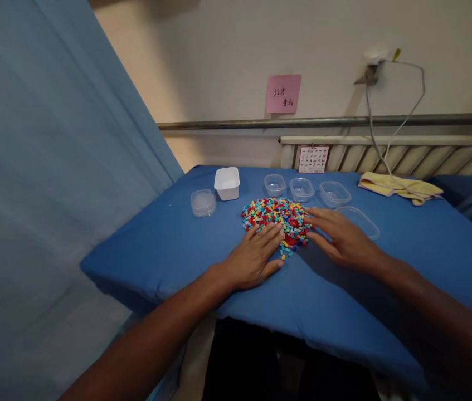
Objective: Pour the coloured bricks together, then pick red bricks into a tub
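Note:
A spread-out pile of small multicoloured plastic pieces (280, 211) lies on the blue-covered table (164, 239); they look like tiny building bricks. My left hand (256, 256) rests flat against the near left side of the pile, thumb apart from the fingers. At the pile's right edge is my right hand (340, 236), its fingers stretched towards the pieces and the thumb apart. Neither hand visibly grips anything. A few loose pieces lie between the two hands. Part of the pile's near side is hidden under my left fingers.
Behind the pile stand three clear plastic tubs, the middle one (301, 190) among them. A white tub (227, 184) and stacked clear lids (203, 203) are at left. A clear lid (363, 220) lies beyond my right hand, and a yellow cloth (400, 186) sits at the back right.

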{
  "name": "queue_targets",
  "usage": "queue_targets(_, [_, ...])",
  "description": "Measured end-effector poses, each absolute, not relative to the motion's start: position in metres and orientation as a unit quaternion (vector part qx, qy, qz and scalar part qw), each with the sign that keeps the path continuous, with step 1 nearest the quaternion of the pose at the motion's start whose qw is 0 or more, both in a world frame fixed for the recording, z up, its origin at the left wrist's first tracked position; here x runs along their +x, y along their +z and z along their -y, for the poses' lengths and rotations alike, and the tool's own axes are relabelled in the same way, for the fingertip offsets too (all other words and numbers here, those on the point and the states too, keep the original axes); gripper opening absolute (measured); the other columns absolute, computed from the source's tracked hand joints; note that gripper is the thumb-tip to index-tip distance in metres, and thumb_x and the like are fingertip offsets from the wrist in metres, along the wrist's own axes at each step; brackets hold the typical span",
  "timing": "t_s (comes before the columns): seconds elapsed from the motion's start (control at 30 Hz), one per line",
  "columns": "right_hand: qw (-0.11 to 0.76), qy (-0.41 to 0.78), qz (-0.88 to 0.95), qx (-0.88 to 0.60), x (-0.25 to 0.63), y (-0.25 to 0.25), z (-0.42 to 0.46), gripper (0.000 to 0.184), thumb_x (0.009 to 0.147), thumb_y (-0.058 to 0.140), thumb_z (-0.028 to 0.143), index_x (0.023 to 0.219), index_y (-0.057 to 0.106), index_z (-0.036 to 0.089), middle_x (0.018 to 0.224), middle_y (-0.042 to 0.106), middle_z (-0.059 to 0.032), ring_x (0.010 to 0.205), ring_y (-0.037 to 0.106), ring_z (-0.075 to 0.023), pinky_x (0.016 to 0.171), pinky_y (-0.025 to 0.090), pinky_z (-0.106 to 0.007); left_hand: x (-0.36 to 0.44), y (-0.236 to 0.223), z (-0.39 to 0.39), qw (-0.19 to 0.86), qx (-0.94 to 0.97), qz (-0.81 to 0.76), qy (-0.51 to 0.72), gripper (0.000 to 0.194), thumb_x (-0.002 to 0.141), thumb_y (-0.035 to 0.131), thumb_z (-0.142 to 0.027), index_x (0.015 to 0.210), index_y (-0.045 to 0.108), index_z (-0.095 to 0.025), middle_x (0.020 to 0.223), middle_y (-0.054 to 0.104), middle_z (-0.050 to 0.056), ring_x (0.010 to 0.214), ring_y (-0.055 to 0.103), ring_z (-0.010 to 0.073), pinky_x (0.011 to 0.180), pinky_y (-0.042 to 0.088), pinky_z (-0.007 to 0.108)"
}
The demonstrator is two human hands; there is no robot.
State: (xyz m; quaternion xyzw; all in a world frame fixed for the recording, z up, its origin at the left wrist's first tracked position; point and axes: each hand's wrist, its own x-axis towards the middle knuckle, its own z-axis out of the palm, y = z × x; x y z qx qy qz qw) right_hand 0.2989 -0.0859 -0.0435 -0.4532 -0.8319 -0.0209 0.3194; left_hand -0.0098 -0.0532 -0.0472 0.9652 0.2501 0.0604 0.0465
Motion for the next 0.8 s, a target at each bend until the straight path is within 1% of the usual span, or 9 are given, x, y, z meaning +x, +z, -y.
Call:
queue_targets(0.07, [0.353, -0.008, 0.799, -0.486, 0.303, -0.026, 0.083, 0.038, 0.110, 0.056, 0.041, 0.138, 0.076, 0.024, 0.133, 0.080, -0.0115, 0.121, 0.076, -0.0314, 0.107, 0.061, -0.051, -0.004, -0.046, 0.064, 0.087, 0.979, -0.179, 0.044, 0.078, 0.113, 0.035, -0.066, 0.175, 0.030, -0.019, 0.182, 0.026, 0.013, 0.171, 0.022, 0.0292, 0.139, 0.018, 0.053])
queue_targets(0.17, [0.354, 0.018, 0.776, -0.522, 0.301, -0.017, 0.077, 0.032, 0.109, 0.056, 0.040, 0.121, 0.082, 0.026, 0.108, 0.086, -0.0065, 0.095, 0.081, -0.0269, 0.085, 0.065, -0.041, 0.004, -0.047, 0.072, 0.127, 0.983, -0.125, 0.034, 0.078, 0.112, 0.037, -0.067, 0.174, 0.035, -0.018, 0.179, 0.035, 0.014, 0.168, 0.031, 0.0286, 0.138, 0.024, 0.051])
queue_targets(0.33, [0.355, 0.039, 0.767, -0.532, 0.298, -0.047, 0.073, 0.028, 0.108, 0.057, 0.034, 0.119, 0.080, 0.024, 0.109, 0.086, -0.0063, 0.095, 0.081, -0.0246, 0.084, 0.062, -0.037, 0.017, -0.043, 0.081, 0.093, 0.987, -0.112, 0.067, 0.075, 0.112, 0.042, -0.064, 0.166, 0.048, -0.012, 0.173, 0.046, 0.018, 0.164, 0.038, 0.0327, 0.136, 0.027, 0.056])
queue_targets(0.4, [0.335, 0.046, 0.778, -0.530, 0.301, -0.061, 0.074, 0.027, 0.107, 0.056, 0.031, 0.119, 0.079, 0.024, 0.109, 0.085, -0.0065, 0.096, 0.080, -0.0241, 0.085, 0.062, -0.036, 0.030, -0.046, 0.093, 0.079, 0.991, -0.030, 0.103, 0.066, 0.112, 0.047, -0.061, 0.155, 0.061, -0.013, 0.165, 0.057, 0.016, 0.157, 0.049, 0.0308, 0.131, 0.036, 0.053])
queue_targets(0.43, [0.314, 0.050, 0.789, -0.525, 0.303, -0.067, 0.075, 0.026, 0.106, 0.056, 0.030, 0.117, 0.079, 0.024, 0.108, 0.084, -0.0063, 0.095, 0.080, -0.0236, 0.085, 0.061, -0.036, 0.039, -0.049, 0.099, 0.076, 0.988, 0.022, 0.131, 0.062, 0.110, 0.052, -0.063, 0.142, 0.071, -0.014, 0.155, 0.066, 0.016, 0.147, 0.059, 0.0305, 0.123, 0.045, 0.050])
queue_targets(0.5, [0.267, 0.058, 0.815, -0.511, 0.305, -0.072, 0.077, 0.024, 0.105, 0.056, 0.025, 0.112, 0.079, 0.024, 0.104, 0.083, -0.0058, 0.092, 0.078, -0.0226, 0.081, 0.060, -0.034, 0.059, -0.056, 0.110, 0.082, 0.976, 0.116, 0.164, 0.051, 0.103, 0.062, -0.067, 0.100, 0.081, -0.020, 0.118, 0.082, 0.012, 0.103, 0.076, 0.0252, 0.086, 0.059, 0.041])
queue_targets(0.6, [0.235, 0.068, 0.827, -0.507, 0.303, -0.072, 0.080, 0.023, 0.104, 0.056, 0.021, 0.110, 0.078, 0.024, 0.102, 0.081, -0.0058, 0.089, 0.076, -0.0215, 0.077, 0.059, -0.033, 0.088, -0.067, 0.112, 0.116, 0.961, 0.166, 0.188, 0.055, 0.101, 0.065, -0.069, 0.070, 0.072, -0.024, 0.079, 0.075, 0.004, 0.061, 0.063, 0.0174, 0.053, 0.044, 0.037])
queue_targets(0.7, [0.236, 0.086, 0.828, -0.502, 0.295, -0.070, 0.082, 0.022, 0.106, 0.057, 0.022, 0.114, 0.077, 0.024, 0.105, 0.080, -0.0066, 0.093, 0.075, -0.0220, 0.081, 0.059, -0.034, 0.102, -0.072, 0.100, 0.150, 0.959, 0.163, 0.177, 0.056, 0.103, 0.064, -0.064, 0.064, 0.068, -0.024, 0.069, 0.071, 0.002, 0.052, 0.057, 0.0159, 0.047, 0.040, 0.035])
queue_targets(0.8, [0.227, 0.085, 0.834, -0.496, 0.286, -0.067, 0.083, 0.021, 0.107, 0.059, 0.027, 0.117, 0.077, 0.024, 0.107, 0.078, -0.0081, 0.097, 0.074, -0.0238, 0.084, 0.060, -0.037, 0.101, -0.073, 0.087, 0.186, 0.959, 0.165, 0.139, 0.043, 0.103, 0.068, -0.048, 0.068, 0.069, -0.024, 0.075, 0.075, 0.001, 0.059, 0.063, 0.0161, 0.049, 0.047, 0.034])
